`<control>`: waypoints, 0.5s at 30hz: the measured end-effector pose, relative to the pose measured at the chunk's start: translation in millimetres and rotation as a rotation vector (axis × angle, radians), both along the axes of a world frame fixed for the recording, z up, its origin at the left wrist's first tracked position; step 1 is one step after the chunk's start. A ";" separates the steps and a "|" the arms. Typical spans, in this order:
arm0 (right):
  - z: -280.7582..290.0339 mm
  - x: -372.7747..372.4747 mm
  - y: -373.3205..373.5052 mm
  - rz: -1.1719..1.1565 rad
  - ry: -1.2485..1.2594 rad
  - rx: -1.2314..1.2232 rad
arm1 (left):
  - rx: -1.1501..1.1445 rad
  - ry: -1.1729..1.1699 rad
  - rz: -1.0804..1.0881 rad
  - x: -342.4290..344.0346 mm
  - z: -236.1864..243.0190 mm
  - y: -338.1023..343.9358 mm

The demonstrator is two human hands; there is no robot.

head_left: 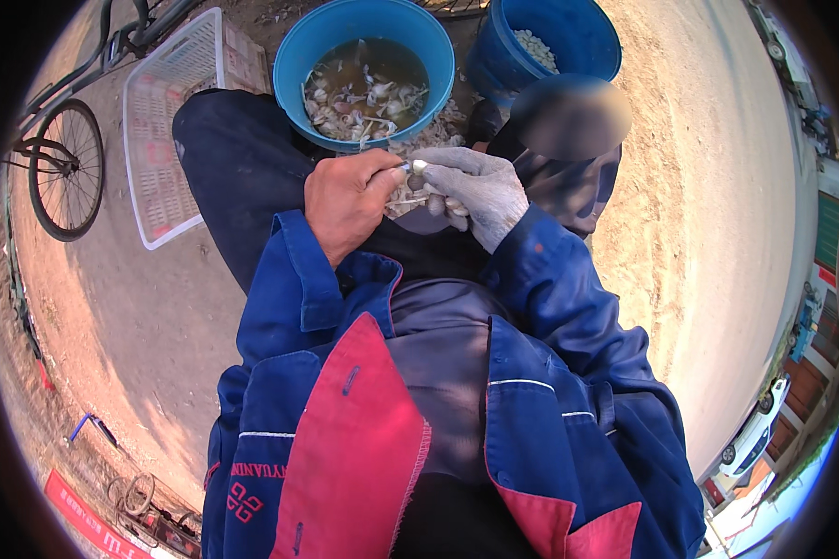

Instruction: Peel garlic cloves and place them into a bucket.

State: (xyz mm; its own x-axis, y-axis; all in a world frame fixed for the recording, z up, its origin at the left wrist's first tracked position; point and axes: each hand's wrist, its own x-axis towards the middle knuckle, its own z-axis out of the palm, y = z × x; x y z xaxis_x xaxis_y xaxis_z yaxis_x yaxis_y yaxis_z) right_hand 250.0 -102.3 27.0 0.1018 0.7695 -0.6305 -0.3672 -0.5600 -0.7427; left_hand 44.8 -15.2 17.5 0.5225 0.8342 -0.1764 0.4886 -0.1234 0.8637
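My left hand [347, 198] is bare and closed around a thin small tool [396, 169] whose tip points right. My right hand [480, 191] wears a grey glove and pinches a small pale clove-like piece [419, 166] right at the tool's tip. Both hands meet above my lap, over dark trousers [238, 158] and blue jacket sleeves. Just beyond the hands stands a blue basin [294, 56] of brownish water with several pale peels floating in it. A blue bucket [587, 37] to its right holds several white peeled pieces.
A white plastic crate [172, 121] lies on the dirt at the left, with a bicycle wheel [65, 168] beyond it. Pale scraps [438, 130] litter the ground by the basin. Sandy ground stretches right, where parked cars [750, 438] stand at the rim.
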 end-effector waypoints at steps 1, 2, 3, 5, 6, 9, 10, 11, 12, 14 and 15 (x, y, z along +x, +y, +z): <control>0.3 -1.2 2.0 0.009 -0.051 -0.003 | -0.029 -0.015 0.012 -0.3 -1.3 0.2; 0.4 -1.7 3.0 0.018 -0.100 -0.005 | -0.006 -0.003 0.009 -0.3 -2.3 -0.2; -0.4 -1.0 2.6 0.029 -0.108 0.004 | 0.017 0.008 0.005 -0.2 -3.3 -0.7; -3.8 0.4 0.6 0.050 -0.125 0.022 | 0.037 0.025 -0.003 1.4 -2.4 -1.4; -7.1 -0.3 -0.8 0.041 -0.152 0.044 | 0.033 0.030 -0.006 2.3 -0.7 -1.9; -10.3 -1.9 -2.8 0.050 -0.180 0.065 | 0.059 0.013 -0.032 4.6 -1.3 -3.8; -7.3 0.8 -3.2 0.074 -0.155 0.043 | 0.074 0.002 -0.042 5.1 -2.2 -4.6; -3.3 2.4 -2.8 0.098 -0.129 0.021 | 0.082 0.003 -0.050 6.0 -1.9 -6.3; -0.8 1.9 -2.9 0.084 -0.102 0.010 | 0.091 0.004 -0.057 7.2 -1.3 -8.9; 2.5 0.0 -4.4 0.053 -0.049 -0.012 | 0.108 0.005 -0.081 8.6 0.5 -10.9; 0.6 0.5 -5.8 0.032 -0.022 -0.002 | 0.117 0.005 -0.097 9.4 2.3 -10.7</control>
